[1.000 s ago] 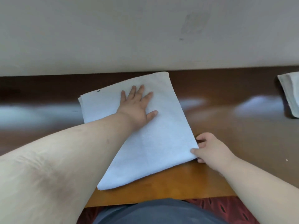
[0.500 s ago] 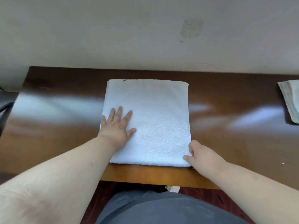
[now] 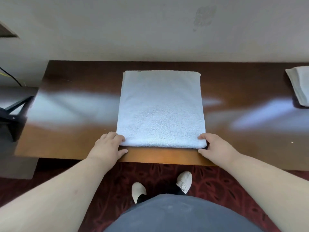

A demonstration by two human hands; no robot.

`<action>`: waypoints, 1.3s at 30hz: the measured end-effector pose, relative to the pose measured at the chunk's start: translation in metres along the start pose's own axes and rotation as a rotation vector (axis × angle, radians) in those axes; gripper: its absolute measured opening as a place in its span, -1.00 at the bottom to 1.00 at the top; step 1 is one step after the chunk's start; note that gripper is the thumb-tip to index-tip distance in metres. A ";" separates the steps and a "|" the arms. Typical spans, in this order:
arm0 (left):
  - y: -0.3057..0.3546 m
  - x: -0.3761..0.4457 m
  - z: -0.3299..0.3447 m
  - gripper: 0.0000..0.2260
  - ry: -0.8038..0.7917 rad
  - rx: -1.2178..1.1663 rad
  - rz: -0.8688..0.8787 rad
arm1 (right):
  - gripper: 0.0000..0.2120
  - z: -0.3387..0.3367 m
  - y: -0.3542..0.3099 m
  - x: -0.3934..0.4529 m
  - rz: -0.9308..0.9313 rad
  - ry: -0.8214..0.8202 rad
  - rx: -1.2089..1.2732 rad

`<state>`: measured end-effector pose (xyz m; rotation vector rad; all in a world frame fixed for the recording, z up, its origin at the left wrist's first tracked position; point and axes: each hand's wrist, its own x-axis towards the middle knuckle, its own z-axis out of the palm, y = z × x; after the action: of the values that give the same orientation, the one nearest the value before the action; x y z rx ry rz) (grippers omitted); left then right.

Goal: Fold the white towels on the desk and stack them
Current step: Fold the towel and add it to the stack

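While both hands sit at the near edge of the desk [image 3: 75, 91], one white towel [image 3: 160, 109] lies folded and square in the middle of it, its near fold almost flush with the desk's front edge. Two hands are in view. The left hand [image 3: 108, 147] grips the towel's near left corner, fingers [image 3: 119, 138] curled over the top and thumb below the fold. The right hand [image 3: 217, 146] grips the near right corner the same way, fingers on top and thumb under the edge. A second folded towel [image 3: 300, 86] lies at the far right of the desk, well apart from the first; the frame cuts it off, so whether it is one towel or a stack is impossible to tell. A small dark mark shows near the first towel's far left corner, too small to make out. Two pale shoes [image 3: 184, 180] stand on the red patterned carpet [image 3: 217, 181] below. At the left edge a dark metal frame [image 3: 15, 111] is only partly seen.
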<state>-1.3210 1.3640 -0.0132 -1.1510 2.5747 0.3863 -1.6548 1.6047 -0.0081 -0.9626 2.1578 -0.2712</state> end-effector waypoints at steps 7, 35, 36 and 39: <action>-0.019 0.011 -0.017 -0.78 -0.021 0.211 0.121 | -0.73 0.022 -0.015 -0.021 0.129 0.158 -0.013; 0.014 0.142 -0.090 -0.84 0.363 -0.973 -0.346 | -0.75 -0.044 -0.090 0.082 0.254 0.610 0.563; 0.015 0.152 -0.088 -0.85 0.353 -0.941 -0.362 | -0.75 -0.046 -0.089 0.095 0.261 0.595 0.555; 0.014 0.180 -0.080 -0.87 0.349 -0.866 -0.399 | -0.73 -0.052 -0.084 0.127 0.273 0.549 0.490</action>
<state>-1.4589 1.2226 -0.0050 -2.1200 2.3685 1.3812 -1.7006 1.4501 -0.0029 -0.3250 2.4921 -0.9662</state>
